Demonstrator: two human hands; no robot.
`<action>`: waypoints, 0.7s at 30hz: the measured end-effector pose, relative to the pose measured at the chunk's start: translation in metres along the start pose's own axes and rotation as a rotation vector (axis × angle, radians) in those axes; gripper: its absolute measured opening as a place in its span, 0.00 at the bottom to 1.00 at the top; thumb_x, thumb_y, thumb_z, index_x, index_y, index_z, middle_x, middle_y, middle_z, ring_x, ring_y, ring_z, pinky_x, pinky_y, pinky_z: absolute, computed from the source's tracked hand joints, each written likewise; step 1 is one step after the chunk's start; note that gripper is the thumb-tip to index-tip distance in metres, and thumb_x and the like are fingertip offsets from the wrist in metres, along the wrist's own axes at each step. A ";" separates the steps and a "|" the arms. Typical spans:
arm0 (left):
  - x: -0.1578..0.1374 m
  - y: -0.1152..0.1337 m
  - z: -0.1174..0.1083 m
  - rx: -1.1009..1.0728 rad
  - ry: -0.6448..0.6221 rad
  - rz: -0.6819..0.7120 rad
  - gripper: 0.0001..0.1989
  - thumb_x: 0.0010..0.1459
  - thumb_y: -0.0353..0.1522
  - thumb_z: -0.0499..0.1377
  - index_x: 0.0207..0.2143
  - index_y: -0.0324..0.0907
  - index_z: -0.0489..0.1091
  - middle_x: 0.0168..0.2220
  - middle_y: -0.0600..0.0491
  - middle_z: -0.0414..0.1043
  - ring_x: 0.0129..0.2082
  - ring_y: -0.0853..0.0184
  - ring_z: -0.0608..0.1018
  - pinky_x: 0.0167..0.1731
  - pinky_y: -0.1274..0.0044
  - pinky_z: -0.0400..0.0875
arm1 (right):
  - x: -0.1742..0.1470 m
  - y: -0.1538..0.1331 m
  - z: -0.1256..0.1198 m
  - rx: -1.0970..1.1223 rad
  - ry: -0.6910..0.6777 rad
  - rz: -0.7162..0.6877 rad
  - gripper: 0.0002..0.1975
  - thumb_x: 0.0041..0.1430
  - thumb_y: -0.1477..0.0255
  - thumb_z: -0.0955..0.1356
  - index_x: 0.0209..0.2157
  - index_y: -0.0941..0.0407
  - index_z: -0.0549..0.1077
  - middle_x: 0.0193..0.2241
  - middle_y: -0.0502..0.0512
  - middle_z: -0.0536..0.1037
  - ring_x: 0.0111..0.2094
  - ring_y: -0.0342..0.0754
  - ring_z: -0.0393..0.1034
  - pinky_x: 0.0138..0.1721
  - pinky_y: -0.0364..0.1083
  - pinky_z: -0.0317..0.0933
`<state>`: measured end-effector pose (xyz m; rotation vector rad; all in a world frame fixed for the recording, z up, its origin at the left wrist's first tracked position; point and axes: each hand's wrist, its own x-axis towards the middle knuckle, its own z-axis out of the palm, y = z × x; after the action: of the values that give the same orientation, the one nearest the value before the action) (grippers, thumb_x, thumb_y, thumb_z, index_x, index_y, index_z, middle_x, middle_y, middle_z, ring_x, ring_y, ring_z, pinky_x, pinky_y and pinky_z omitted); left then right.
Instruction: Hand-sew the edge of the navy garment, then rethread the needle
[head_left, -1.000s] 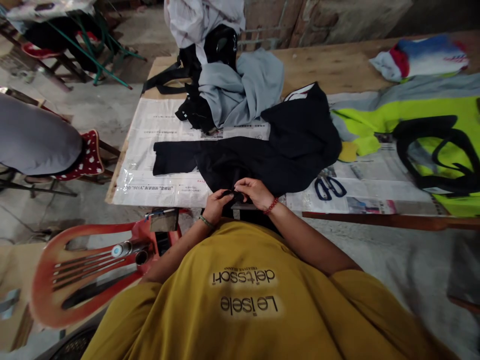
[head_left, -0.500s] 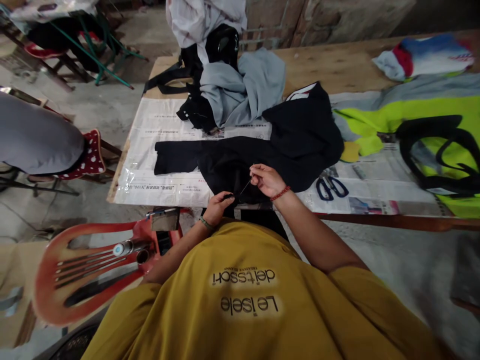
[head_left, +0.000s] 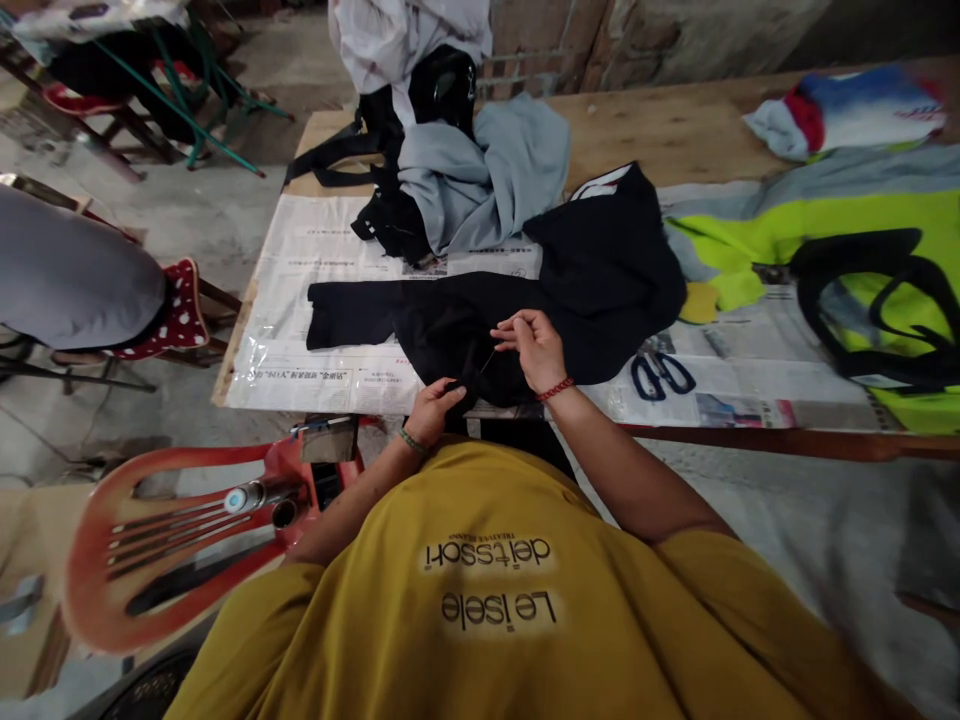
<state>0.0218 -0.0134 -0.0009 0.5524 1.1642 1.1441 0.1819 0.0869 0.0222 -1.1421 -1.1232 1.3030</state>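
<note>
A black garment [head_left: 607, 280] lies across the newspaper, one sleeve stretched out to the left. At the near table edge my left hand [head_left: 433, 410] pinches a fold of its cloth between thumb and fingers. My right hand [head_left: 536, 350], a red bracelet on its wrist, is closed with thumb and fingertips together just above the garment. From those fingertips a thin pale thread [head_left: 489, 361] slants down towards the cloth by my left hand. Whether a needle is between the fingers is too small to tell. Dark-handled scissors [head_left: 663, 377] lie right of my right hand.
Grey cloth [head_left: 517, 165] and a black bag with straps [head_left: 442, 95] sit behind the garment. Yellow-green clothing [head_left: 847, 215] with a black strap piece covers the right side. A red plastic chair [head_left: 97, 560] with a bottle stands left; another person sits far left.
My right hand has turned, its back now more upward and its fingers more extended. The visible thread looks shorter. My left hand keeps its pinch on the cloth.
</note>
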 end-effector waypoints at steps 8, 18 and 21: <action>-0.007 0.006 0.000 0.217 0.106 0.181 0.13 0.39 0.36 0.68 0.29 0.40 0.74 0.26 0.57 0.72 0.28 0.72 0.71 0.32 0.79 0.66 | -0.005 -0.013 -0.003 0.024 -0.056 0.059 0.13 0.55 0.59 0.67 0.37 0.54 0.69 0.27 0.48 0.72 0.23 0.39 0.69 0.22 0.39 0.62; -0.013 0.013 0.000 0.400 0.072 0.320 0.11 0.45 0.38 0.65 0.30 0.41 0.76 0.29 0.54 0.74 0.32 0.68 0.73 0.37 0.76 0.68 | -0.019 -0.019 0.001 -0.742 -0.681 -0.382 0.13 0.58 0.79 0.63 0.36 0.56 0.78 0.33 0.55 0.76 0.35 0.43 0.70 0.40 0.43 0.63; -0.013 0.012 0.000 0.377 0.077 0.303 0.10 0.45 0.37 0.65 0.30 0.41 0.75 0.29 0.54 0.74 0.32 0.69 0.73 0.37 0.76 0.68 | -0.019 -0.015 -0.001 -0.831 -0.746 -0.452 0.15 0.58 0.80 0.61 0.37 0.56 0.78 0.34 0.55 0.75 0.36 0.43 0.70 0.40 0.42 0.63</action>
<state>0.0171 -0.0209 0.0147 1.0079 1.4076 1.2142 0.1852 0.0686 0.0376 -0.8507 -2.4678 0.9042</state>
